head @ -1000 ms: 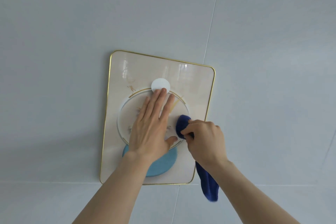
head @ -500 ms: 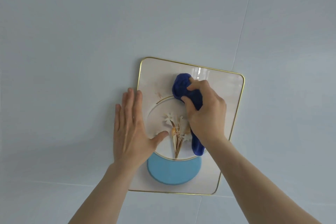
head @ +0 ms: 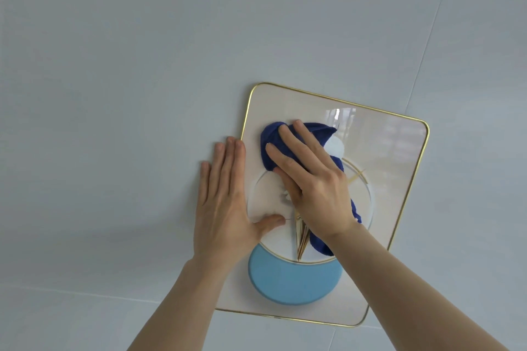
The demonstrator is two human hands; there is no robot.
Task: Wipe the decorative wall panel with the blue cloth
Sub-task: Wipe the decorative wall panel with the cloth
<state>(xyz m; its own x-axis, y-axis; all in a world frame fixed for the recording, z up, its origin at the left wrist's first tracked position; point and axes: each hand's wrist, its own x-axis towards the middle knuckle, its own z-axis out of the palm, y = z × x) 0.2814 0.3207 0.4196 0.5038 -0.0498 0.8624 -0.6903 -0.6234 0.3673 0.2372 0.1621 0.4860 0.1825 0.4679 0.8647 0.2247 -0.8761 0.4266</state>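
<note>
A cream decorative wall panel with a thin gold rim hangs on the pale wall; it carries a round gold-edged motif, a light blue half disc and a small white disc. My right hand lies flat on the panel's upper left area, fingers spread, pressing the dark blue cloth against it. The cloth's tail shows below my wrist. My left hand rests flat across the panel's left edge, fingers on the wall, thumb on the panel, holding nothing.
Pale grey wall tiles with thin seams surround the panel on all sides. A horizontal seam runs below the panel's lower edge.
My right hand has flattened and slid the cloth leftward over the panel's upper left. The left hand stays at the left edge. The view has shifted, so the panel sits further right.
</note>
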